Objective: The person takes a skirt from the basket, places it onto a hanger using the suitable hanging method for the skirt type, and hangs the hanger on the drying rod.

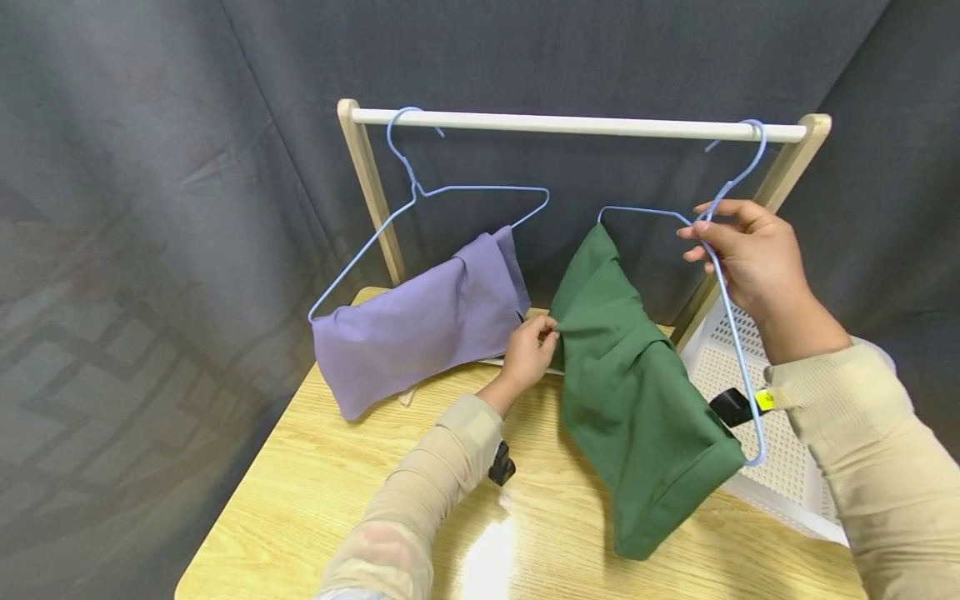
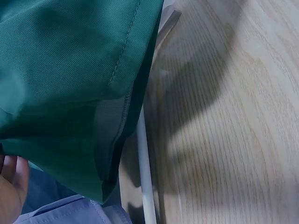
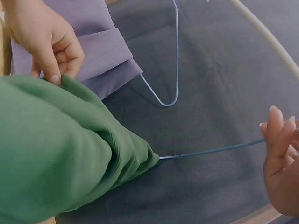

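Green folded cloth (image 1: 630, 375) hangs over the lower bar of a blue wire hanger (image 1: 731, 308), whose hook sits over the rack's white rail near its right end. My right hand (image 1: 757, 254) pinches this hanger just below the hook's neck. With thumb and fingertips my left hand (image 1: 528, 354) pinches the left edge of the green cloth; the right wrist view shows this grip (image 3: 53, 46) clearly. The hanger is tilted, its right corner low. To the left, a purple cloth (image 1: 420, 321) drapes over a second blue hanger (image 1: 360, 254) on the same rail.
The rack's white rail (image 1: 577, 125) runs between wooden posts standing on a wood-grain table (image 1: 300, 483). A white perforated basket (image 1: 787, 450) sits at the right, partly behind my right forearm. Dark grey curtain (image 1: 187, 208) hangs behind. A lower white bar (image 2: 145, 172) runs near the tabletop.
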Available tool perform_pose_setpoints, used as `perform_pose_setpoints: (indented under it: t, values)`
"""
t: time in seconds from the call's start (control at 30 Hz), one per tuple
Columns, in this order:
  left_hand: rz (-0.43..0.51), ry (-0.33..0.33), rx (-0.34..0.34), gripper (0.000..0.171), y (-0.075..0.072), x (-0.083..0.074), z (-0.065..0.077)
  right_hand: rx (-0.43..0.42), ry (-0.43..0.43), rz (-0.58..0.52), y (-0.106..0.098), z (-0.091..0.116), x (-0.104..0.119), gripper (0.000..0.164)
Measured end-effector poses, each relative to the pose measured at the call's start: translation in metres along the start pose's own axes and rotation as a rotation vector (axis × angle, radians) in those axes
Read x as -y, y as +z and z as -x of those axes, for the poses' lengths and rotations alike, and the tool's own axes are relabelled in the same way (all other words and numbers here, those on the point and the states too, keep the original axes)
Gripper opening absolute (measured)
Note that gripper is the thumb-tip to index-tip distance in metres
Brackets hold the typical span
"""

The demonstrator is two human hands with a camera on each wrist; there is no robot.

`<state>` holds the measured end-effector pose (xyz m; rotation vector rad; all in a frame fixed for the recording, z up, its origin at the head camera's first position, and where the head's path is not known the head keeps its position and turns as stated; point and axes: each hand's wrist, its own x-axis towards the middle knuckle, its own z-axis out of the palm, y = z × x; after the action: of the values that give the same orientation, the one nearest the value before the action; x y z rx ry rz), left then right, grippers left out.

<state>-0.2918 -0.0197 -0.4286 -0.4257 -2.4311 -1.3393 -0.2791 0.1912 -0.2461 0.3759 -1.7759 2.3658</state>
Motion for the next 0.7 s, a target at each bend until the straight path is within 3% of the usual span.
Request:
perform_pose_setpoints:
  t: [0.2, 0.37, 0.47, 0.53, 0.7]
  values:
    - [-0.003, -0.02, 0.025, 0.012, 0.002, 0.0, 0.0, 0.015, 0.079, 0.15, -0.003, 0.008, 0.002, 0.031]
    - [-0.001, -0.033, 0.042, 0.012, 0.002, -0.001, 0.0, 0.018, 0.078, 0.461, -0.006, 0.019, 0.003, 0.049]
    - [-0.008, -0.031, 0.043, 0.011, 0.001, 0.0, 0.001, 0.025, 0.043, 0.644, -0.007, 0.027, 0.002, 0.046]
    - [-0.013, -0.022, 0.039, 0.01, 0.0, 0.0, 0.001, 0.057, 0.017, 0.703, -0.009, 0.033, 0.002, 0.039]
    - [-0.029, -0.007, 0.029, 0.009, 0.0, 0.006, -0.001, 0.176, -0.036, 0.702, -0.011, 0.046, -0.003, 0.032]
